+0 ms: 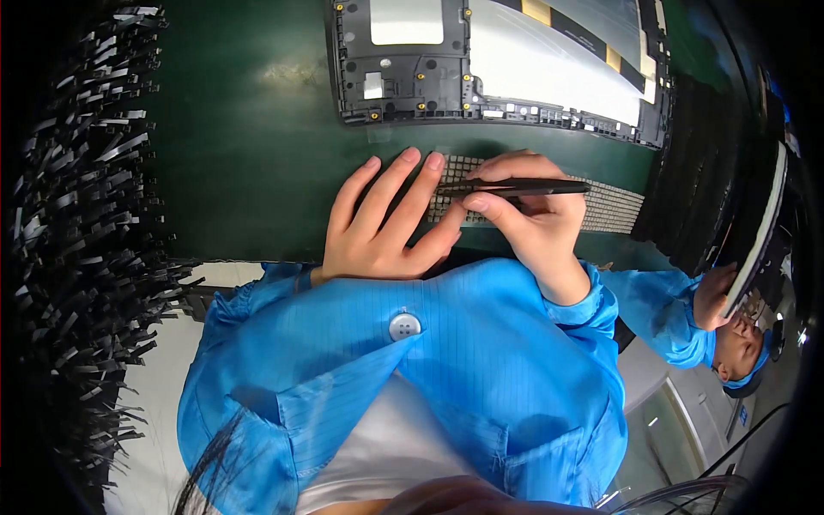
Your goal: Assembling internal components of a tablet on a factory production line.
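My right hand (549, 227) grips a pair of black tweezers (541, 185) between thumb and fingers, with the tips pointing left. Under them lies a strip of small beige-grey squares set in rows (611, 208), stretching away to the right. Beside the strip's left end, my left hand (373, 236) rests palm down, fingers stretched apart. Its thumb reaches over the strip close to the tweezers' tips. Whether a small piece is between those tips is too small to tell.
A black plastic frame (399, 86) with silvery panels lies beyond my hands on the green work surface (249, 172). Many black strips with shiny ends (86, 249) bunch along the left side. Stacked black material (699, 172) stands at right, near another person in a blue sleeve (661, 313).
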Available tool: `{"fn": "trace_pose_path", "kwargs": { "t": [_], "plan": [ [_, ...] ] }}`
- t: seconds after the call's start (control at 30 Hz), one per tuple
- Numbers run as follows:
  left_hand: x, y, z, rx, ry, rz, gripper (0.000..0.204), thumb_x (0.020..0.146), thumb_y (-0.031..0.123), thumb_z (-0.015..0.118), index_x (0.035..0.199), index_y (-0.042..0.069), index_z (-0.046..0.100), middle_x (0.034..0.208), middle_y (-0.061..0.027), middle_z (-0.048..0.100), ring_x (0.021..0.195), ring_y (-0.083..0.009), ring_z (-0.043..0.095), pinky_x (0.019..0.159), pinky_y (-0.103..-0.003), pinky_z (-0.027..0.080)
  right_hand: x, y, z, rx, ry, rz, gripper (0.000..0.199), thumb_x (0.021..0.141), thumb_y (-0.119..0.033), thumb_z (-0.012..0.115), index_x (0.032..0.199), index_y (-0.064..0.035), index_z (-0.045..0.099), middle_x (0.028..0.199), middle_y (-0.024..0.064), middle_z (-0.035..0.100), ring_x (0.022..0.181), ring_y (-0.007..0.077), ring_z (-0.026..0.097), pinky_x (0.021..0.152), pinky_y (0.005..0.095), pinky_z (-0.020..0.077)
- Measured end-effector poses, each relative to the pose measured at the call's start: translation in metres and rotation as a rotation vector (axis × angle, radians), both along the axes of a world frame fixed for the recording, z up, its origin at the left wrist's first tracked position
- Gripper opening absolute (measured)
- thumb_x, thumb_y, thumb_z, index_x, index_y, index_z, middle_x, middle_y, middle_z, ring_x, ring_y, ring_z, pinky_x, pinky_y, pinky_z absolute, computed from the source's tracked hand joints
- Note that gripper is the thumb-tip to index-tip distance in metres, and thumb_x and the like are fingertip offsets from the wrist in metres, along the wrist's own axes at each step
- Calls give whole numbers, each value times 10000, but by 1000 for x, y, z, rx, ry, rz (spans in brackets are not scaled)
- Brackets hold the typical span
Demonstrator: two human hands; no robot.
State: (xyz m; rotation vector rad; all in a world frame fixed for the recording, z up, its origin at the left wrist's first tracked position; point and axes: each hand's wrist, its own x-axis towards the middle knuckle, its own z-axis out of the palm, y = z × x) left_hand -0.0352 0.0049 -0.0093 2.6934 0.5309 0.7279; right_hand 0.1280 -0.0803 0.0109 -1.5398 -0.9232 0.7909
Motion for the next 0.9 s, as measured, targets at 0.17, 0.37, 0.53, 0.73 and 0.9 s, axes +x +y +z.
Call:
{"fn": "trace_pose_path", "kwargs": {
  "t": [0.17,0.37,0.53,0.73,0.9],
  "plan": [
    [-1,-2,1,-44,3,16,157,815,234,605,962,199,652,1187,-108,623,1070,-272,609,903,-450,470,-6,-1,-1,-4,-44,4,221,705,-29,797,878,10,665,837,94,672,733,159,653,638,252,524],
    [1,-2,-3,-21,-35,17,133,813,226,619,935,179,645,1176,-119,629,1061,-277,614,898,-441,478,-2,-2,-1,-54,-72,15,223,708,-14,787,891,10,661,830,106,671,742,183,661,630,265,530],
    [-1,1,-2,-18,-38,4,102,800,216,640,890,168,642,1153,-124,641,1049,-277,621,893,-435,483,0,-2,10,148,-535,242,228,689,-14,793,858,22,643,855,161,667,747,244,669,643,284,538],
    [2,-4,0,-2,-43,29,108,786,197,631,888,188,664,1147,-118,643,1052,-280,619,901,-439,479,25,3,48,362,-214,15,282,689,24,785,897,33,595,875,187,652,776,241,662,673,285,541],
    [-4,-3,-3,-21,30,-14,253,784,282,638,1031,250,685,1245,-121,594,1126,-300,575,961,-460,439,48,42,54,324,-142,90,273,766,108,679,989,57,529,944,177,610,824,209,633,748,290,526]
  ]
}}
